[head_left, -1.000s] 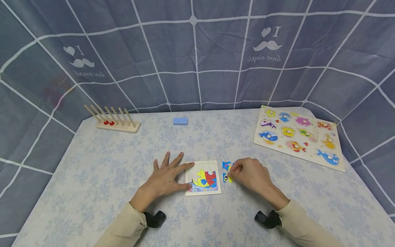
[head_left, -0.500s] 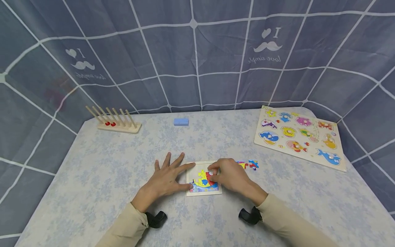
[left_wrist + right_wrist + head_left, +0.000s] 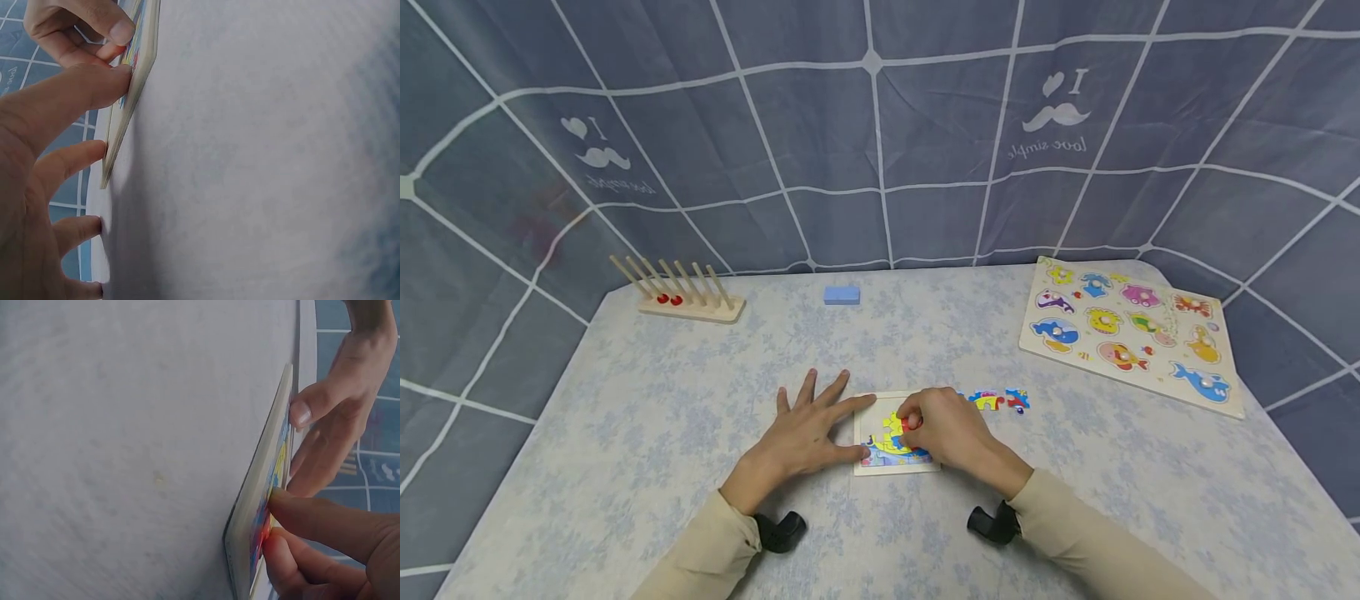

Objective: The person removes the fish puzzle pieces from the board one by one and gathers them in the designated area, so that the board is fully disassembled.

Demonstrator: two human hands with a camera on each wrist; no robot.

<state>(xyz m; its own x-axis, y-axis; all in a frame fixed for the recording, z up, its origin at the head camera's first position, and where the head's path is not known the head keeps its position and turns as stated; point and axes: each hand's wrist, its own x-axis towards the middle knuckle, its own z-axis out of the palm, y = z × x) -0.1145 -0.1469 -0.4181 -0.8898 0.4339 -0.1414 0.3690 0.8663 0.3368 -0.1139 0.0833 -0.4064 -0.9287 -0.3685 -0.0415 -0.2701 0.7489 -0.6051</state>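
A small wooden jigsaw tray (image 3: 891, 470) lies in front of me, its lower part filled with yellow, blue and red jigsaw pieces (image 3: 889, 452). My left hand (image 3: 805, 433) is spread at its left side, with thumb and index finger resting on the frame. Over the tray's right half, my right hand (image 3: 953, 429) pinches a jigsaw piece between thumb and fingertips, down at the picture. The fingers mostly hide that piece; a bit of red shows by them in the right wrist view. Loose jigsaw pieces (image 3: 987, 401) lie just beyond the right hand, some partly covered by it.
At the back left stands a wooden peg rack (image 3: 692, 308) with red beads. A blue block (image 3: 842, 296) lies at the back middle. A large sea-animal knob puzzle board (image 3: 1123, 337) lies at the right. A grey curtain (image 3: 820, 125) hangs behind the table.
My right hand has moved left from the loose pieces to the tray, then slightly further left over it. Loose pieces it had covered now show. The left hand stays put.
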